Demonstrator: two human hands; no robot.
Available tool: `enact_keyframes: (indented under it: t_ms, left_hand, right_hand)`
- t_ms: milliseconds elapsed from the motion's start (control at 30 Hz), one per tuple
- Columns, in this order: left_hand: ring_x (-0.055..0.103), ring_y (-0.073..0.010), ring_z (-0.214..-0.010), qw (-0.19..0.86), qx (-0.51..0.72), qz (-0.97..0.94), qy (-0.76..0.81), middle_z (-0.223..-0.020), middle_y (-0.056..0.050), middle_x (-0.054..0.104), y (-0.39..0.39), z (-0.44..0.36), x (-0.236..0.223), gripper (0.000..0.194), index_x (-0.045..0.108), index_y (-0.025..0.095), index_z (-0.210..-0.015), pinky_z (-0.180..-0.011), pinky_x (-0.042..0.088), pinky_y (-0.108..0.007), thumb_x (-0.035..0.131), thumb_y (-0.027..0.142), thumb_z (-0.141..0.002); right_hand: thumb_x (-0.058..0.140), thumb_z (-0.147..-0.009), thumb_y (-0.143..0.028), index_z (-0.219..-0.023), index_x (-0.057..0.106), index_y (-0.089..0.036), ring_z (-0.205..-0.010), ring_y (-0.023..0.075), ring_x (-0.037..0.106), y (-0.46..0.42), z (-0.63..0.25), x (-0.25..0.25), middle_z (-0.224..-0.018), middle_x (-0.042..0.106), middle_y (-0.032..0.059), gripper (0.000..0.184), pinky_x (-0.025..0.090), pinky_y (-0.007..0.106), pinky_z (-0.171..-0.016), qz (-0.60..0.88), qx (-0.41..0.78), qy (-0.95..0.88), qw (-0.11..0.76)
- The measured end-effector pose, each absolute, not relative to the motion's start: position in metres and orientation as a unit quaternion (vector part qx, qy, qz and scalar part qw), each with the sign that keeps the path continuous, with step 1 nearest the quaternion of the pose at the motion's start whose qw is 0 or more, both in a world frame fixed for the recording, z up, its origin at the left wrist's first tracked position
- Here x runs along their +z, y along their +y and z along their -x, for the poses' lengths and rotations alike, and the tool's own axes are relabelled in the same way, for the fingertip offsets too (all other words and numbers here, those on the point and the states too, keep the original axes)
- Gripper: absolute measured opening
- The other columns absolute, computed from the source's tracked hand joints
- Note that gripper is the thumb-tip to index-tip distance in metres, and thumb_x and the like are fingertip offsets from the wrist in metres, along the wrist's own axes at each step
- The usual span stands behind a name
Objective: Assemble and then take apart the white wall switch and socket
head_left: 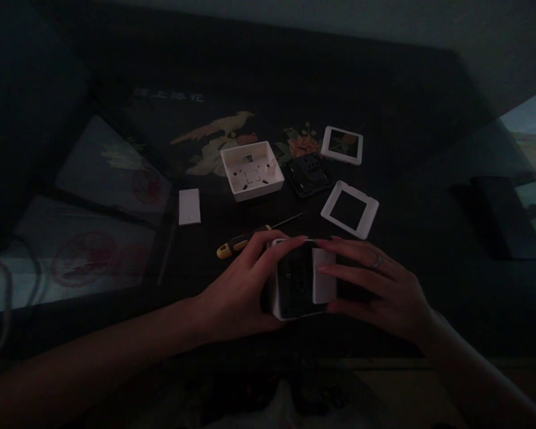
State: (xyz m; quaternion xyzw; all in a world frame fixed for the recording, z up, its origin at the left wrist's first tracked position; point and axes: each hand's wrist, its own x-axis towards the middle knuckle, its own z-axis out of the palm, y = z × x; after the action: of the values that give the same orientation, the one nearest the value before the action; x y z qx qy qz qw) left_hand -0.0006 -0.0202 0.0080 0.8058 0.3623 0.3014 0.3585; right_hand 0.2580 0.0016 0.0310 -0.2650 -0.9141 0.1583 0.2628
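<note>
Grasped in left hand [243, 280], over the dark glossy tabletop [406, 196]: a squarish black-faced, white-edged plastic unit [295, 292]. Clasped against its right part by right hand [384, 292]: a white rectangular plastic panel [325, 277]. Possible skewing from uneven finger pressure; possible rolling of the yellow-and-black-handled screwdriver [243, 241] if nudged by left knuckles. Counted outward: one unit, one screwdriver, two panels (second panel [189, 207] at left), two white square plastic frames [368, 219], one hollow white plastic box [259, 192], one black plastic insert [310, 174].
</note>
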Motion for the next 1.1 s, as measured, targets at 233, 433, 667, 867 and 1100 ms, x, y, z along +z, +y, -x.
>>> enact_keyframes:
  t_ms: [233,433,667,867,1100]
  left_hand:
    - [0.042,-0.0362,-0.133,0.351,0.435,-0.782,0.277,-0.142,-0.015,0.04,-0.019,0.013,0.017,0.11,0.023,0.026,-0.154,-0.107,0.044,-0.056,0.087,0.034,-0.065]
    - [0.042,-0.0385,-0.13,0.337,0.495,-0.762,0.248,-0.143,-0.015,0.04,-0.018,0.017,0.016,0.112,0.02,0.028,-0.155,-0.104,0.043,-0.062,0.086,0.045,-0.066]
    - [0.041,-0.0372,-0.133,0.364,0.493,-0.74,0.277,-0.146,-0.01,0.037,-0.023,0.017,0.021,0.108,0.022,0.034,-0.155,-0.109,0.043,-0.059,0.086,0.041,-0.068]
    - [0.04,-0.0367,-0.134,0.363,0.487,-0.742,0.285,-0.145,-0.01,0.037,-0.026,0.017,0.02,0.104,0.021,0.036,-0.154,-0.109,0.042,-0.06,0.082,0.046,-0.071]
    - [0.046,-0.036,-0.128,0.337,0.489,-0.749,0.294,-0.144,-0.01,0.041,-0.027,0.016,0.018,0.106,0.021,0.036,-0.154,-0.103,0.047,-0.059,0.083,0.051,-0.068]
  right_hand:
    - [0.071,-0.088,-0.02,-0.134,0.055,-0.013,-0.13,0.0252,0.056,0.003,-0.247,0.034,-0.134,0.064,0.0202,0.049,0.053,0.04,-0.104,0.253,0.152,-0.909,0.294]
    - [0.069,-0.09,-0.024,-0.15,0.039,-0.019,-0.128,0.0234,0.059,0.001,-0.236,0.043,-0.138,0.063,0.015,0.067,0.052,0.037,-0.105,0.281,0.218,-0.882,0.309]
    - [0.069,-0.091,-0.029,-0.155,0.034,-0.027,-0.125,0.0247,0.062,-0.008,-0.239,0.039,-0.139,0.064,0.0095,0.073,0.055,0.036,-0.103,0.327,0.224,-0.862,0.317]
    - [0.069,-0.091,-0.03,-0.154,0.036,-0.026,-0.126,0.0248,0.062,-0.01,-0.237,0.04,-0.141,0.062,0.0102,0.072,0.055,0.036,-0.104,0.315,0.239,-0.861,0.321]
    - [0.069,-0.091,-0.028,-0.151,0.042,-0.023,-0.128,0.0224,0.06,-0.006,-0.236,0.042,-0.141,0.061,0.0116,0.066,0.052,0.032,-0.107,0.3,0.258,-0.865,0.309]
